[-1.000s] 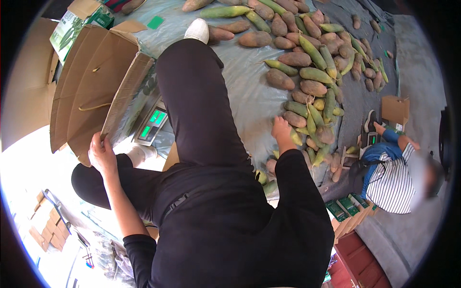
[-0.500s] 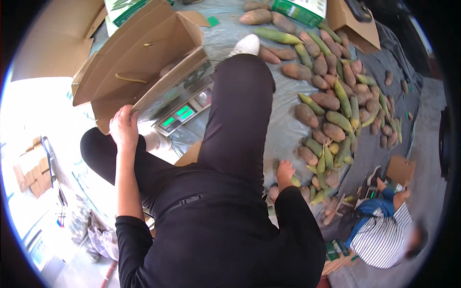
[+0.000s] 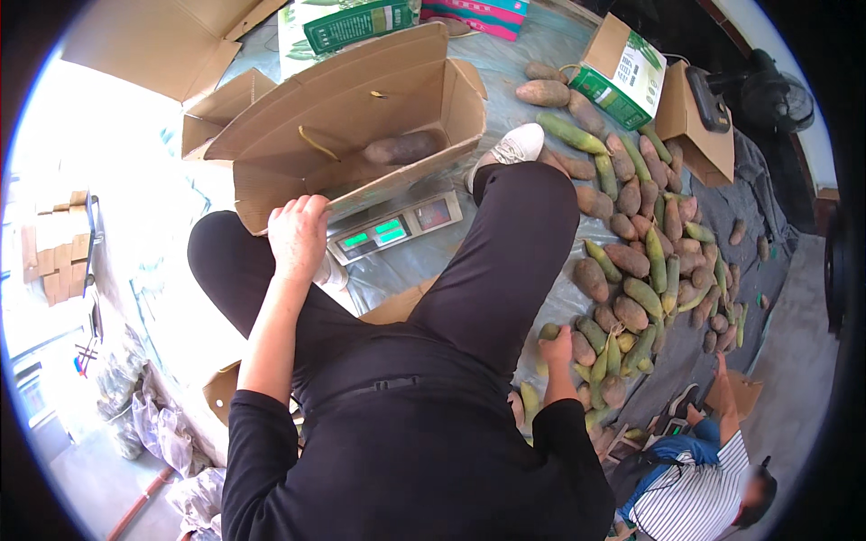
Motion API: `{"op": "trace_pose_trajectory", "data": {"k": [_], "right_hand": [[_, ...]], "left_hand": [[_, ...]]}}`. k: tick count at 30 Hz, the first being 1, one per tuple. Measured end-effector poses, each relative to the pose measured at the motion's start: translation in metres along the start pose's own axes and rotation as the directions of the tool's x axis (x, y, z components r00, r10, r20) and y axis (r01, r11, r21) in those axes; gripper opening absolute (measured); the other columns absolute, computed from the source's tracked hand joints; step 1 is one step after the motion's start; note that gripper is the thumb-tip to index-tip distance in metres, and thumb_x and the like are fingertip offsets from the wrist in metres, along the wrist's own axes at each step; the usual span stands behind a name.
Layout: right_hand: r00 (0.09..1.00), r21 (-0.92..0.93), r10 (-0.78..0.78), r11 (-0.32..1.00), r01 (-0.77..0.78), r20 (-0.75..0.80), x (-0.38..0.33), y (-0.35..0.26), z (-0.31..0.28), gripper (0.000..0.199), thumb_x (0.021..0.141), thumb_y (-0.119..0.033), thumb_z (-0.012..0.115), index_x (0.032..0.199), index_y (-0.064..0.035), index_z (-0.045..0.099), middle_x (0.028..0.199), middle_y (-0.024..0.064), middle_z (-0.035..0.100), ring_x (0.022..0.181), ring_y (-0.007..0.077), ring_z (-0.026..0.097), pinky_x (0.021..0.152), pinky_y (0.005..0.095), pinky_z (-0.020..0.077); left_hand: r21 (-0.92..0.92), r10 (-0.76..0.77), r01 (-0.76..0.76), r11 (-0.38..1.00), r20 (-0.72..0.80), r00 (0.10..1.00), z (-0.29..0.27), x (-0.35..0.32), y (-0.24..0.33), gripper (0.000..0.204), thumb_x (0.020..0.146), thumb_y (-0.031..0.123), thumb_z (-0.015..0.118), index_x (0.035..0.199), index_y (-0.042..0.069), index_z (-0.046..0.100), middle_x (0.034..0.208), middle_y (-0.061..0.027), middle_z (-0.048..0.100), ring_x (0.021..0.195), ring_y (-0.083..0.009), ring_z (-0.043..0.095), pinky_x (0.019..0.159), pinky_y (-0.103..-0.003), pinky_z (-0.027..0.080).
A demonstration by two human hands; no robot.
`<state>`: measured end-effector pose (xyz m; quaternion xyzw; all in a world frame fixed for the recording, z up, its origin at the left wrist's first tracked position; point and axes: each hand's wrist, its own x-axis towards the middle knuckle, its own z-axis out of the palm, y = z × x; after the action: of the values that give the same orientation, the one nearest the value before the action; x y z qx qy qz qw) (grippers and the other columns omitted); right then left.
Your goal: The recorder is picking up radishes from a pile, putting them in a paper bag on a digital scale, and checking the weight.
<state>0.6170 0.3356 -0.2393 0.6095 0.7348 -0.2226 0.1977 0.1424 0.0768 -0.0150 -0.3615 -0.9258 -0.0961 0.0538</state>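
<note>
My left hand grips the near left edge of an open cardboard box, fingers over the rim. Inside it lies one long brown tuber-like vegetable. The box stands at a digital scale with lit green displays; what lies under the box is hidden. My right hand is closed around a green, elongated vegetable, its end showing past my fingers. Beside that hand spreads a heap of brown tubers and green, cucumber-like vegetables.
Green-and-white cartons stand at the back, with a pink box and a black fan. Another person in a striped shirt sits at the lower right, one arm stretched out. Plastic bags lie at left.
The view has shifted, showing more of the box's inside and the vegetable in it. My right hand has closed on a green vegetable. The other person's arm has reached out.
</note>
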Motion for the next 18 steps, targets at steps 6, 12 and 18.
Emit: {"op": "trace_pose_trajectory", "data": {"k": [6, 12, 18], "right_hand": [[0.966, 0.747, -0.130, 0.614, 0.257, -0.225, 0.044, -0.039, -0.055, 0.051, 0.069, 0.003, 0.073, 0.114, 0.0004, 0.047, 0.106, 0.0100, 0.056, 0.097, 0.0207, 0.054, 0.084, 0.0330, 0.0449], [0.824, 0.779, -0.234, 0.274, 0.565, -0.516, 0.034, -0.165, -0.207, 0.056, 0.076, 0.005, 0.069, 0.124, -0.0002, 0.041, 0.117, 0.0102, 0.051, 0.108, 0.0196, 0.051, 0.093, 0.0313, 0.0416], [0.494, 0.532, -0.503, 0.078, 0.843, -0.709, -0.061, -0.291, -0.336, 0.053, 0.077, 0.008, 0.066, 0.124, 0.0021, 0.042, 0.120, 0.0114, 0.051, 0.111, 0.0200, 0.052, 0.098, 0.0334, 0.0416]], "left_hand": [[-0.016, 0.005, -0.005, 1.000, -0.021, 1.000, -0.001, -0.001, -0.003, 0.009, 0.076, 0.012, 0.063, 0.084, 0.012, 0.059, 0.078, -0.0038, 0.059, 0.081, -0.0234, 0.060, 0.073, -0.038, 0.043], [-0.033, 0.021, -0.022, 0.999, -0.037, 0.999, 0.000, 0.000, -0.007, 0.008, 0.076, 0.013, 0.062, 0.082, 0.012, 0.058, 0.076, -0.0038, 0.059, 0.080, -0.0230, 0.060, 0.071, -0.038, 0.042], [-0.042, 0.031, -0.033, 0.999, -0.052, 0.998, -0.002, 0.000, -0.008, 0.006, 0.076, 0.012, 0.061, 0.080, 0.011, 0.056, 0.075, -0.0041, 0.058, 0.079, -0.0231, 0.059, 0.070, -0.038, 0.042]]}}
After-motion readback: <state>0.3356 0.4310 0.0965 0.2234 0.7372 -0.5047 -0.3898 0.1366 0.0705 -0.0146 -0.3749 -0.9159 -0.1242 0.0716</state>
